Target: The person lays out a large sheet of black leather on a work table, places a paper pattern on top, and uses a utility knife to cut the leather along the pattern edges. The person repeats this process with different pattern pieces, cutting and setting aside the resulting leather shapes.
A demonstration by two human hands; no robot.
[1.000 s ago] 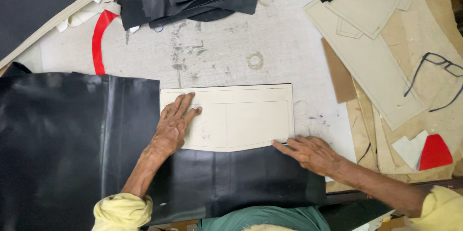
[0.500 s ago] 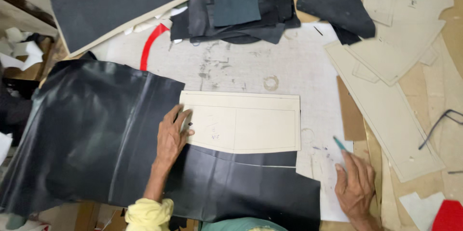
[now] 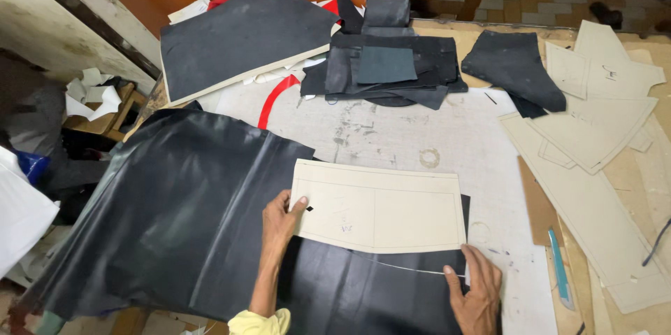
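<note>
A cream cardboard pattern [image 3: 377, 209] lies on a large black leather sheet [image 3: 182, 216] spread over the worktable. My left hand [image 3: 282, 224] grips the pattern's left edge, thumb on top of the card. Below the pattern's lower right corner, my right hand [image 3: 477, 294] rests on the leather with fingers spread and nothing in it. A thin pale line [image 3: 412, 268] runs across the leather just left of those fingertips. A blue-handled tool [image 3: 559, 268] lies on the table to the right of that hand.
Several cream pattern pieces [image 3: 594, 132] are stacked at the right. Dark leather offcuts [image 3: 391, 66] are piled at the back, beside a board covered in black leather [image 3: 237, 38]. A red curved strip [image 3: 276, 97] lies behind the sheet. The table's left edge drops to clutter [image 3: 91, 101].
The blue-handled tool has left my right hand and lies at the right; that hand is back on the leather. My left hand went from pressing flat to gripping the pattern's edge.
</note>
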